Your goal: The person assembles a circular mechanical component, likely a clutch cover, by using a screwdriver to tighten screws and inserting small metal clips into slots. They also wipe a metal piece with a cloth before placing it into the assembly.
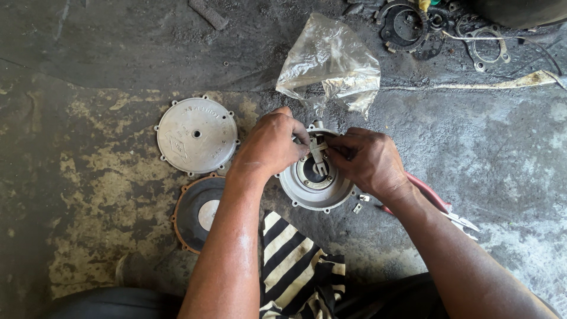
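Your left hand (270,143) curls in, knuckles up, fingertips pinched tight. Your right hand (367,160) meets it from the other side, fingers bent, both forearms angling inward.

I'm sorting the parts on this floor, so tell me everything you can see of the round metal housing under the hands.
The round metal housing is a pale grey, cast-looking bowl lying open side up on the stained concrete floor. Small bolt lugs stud its rim. Inside sits a dark recess ringed in brass colour, with a small forked metal lever over it. The left hand covers its upper left edge and the right hand its upper right; both pinch the lever. A striped cloth lies just below it.
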